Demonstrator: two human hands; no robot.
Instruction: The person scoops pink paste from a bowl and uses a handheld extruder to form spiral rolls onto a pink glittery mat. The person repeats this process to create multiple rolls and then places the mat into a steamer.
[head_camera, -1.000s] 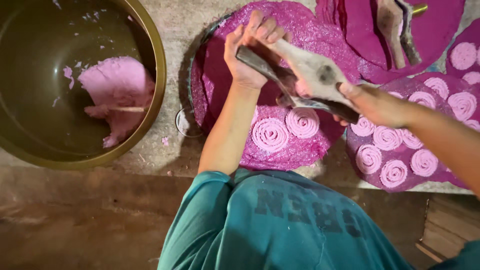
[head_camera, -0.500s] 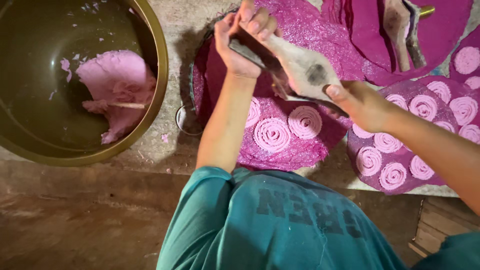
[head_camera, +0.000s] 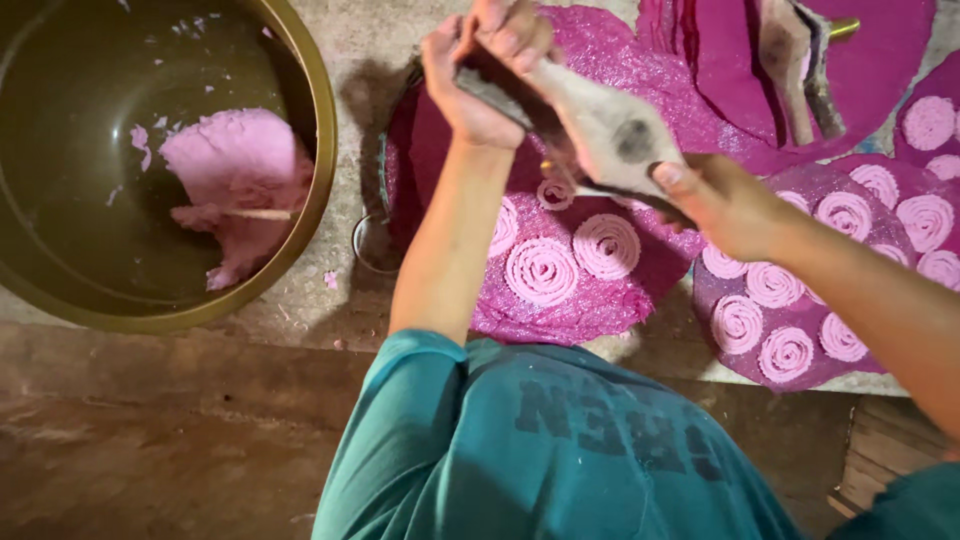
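Note:
My left hand (head_camera: 478, 72) grips the far end of a wooden hand press (head_camera: 590, 125). My right hand (head_camera: 715, 200) holds the press's near end. The press hangs over a round magenta mat (head_camera: 600, 300) that carries three pink dough spirals (head_camera: 545, 268). A thin strand of pink dough comes out under the press onto a small spiral (head_camera: 555, 192). My teal-sleeved arm crosses the lower middle of the view.
A large brass bowl (head_camera: 300, 230) at the left holds a lump of pink dough (head_camera: 235, 180). At the right lies another mat (head_camera: 720, 340) with several finished spirals. A second wooden press (head_camera: 790, 60) rests on a magenta mat at the top right.
Both hands have shifted the press slightly toward the far side of the mat. A new small spiral has begun forming beyond the three laid ones.

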